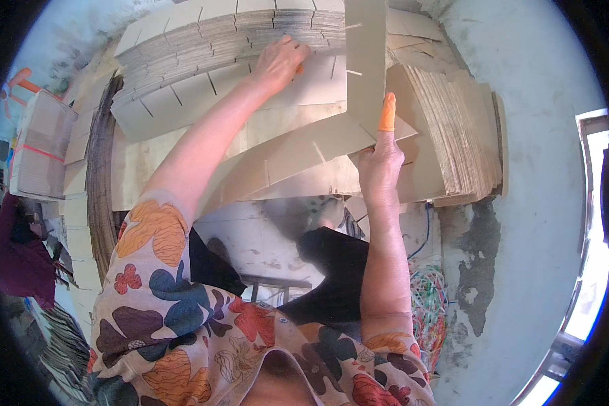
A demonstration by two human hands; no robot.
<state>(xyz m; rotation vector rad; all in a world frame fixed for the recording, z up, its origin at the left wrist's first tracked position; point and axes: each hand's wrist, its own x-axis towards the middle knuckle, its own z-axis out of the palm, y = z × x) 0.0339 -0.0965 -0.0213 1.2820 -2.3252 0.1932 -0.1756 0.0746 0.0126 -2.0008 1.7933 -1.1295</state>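
Observation:
My left hand (281, 64) reaches to the far side, fingers curled at the upper edge of a pale slotted cardboard strip (183, 101) in front of a long stack of such strips (216, 44). An orange finger cot shows on one of its fingers; the fingertips are partly hidden. Closer in, my right hand (380, 162) is closed around the joint of two cardboard strips. One strip (366, 54) points away from me, and the other strip (277, 159) slants toward the lower left. An orange finger cot (388, 111) covers the right hand's outstretched finger.
To the right stands a thick stack of cardboard sheets (446, 128) beside a stained wall (541, 169). Another cardboard stack (101, 176) runs along the left, near a bundle tied with red cord (40, 149). Tangled coloured strapping (427, 304) lies below right.

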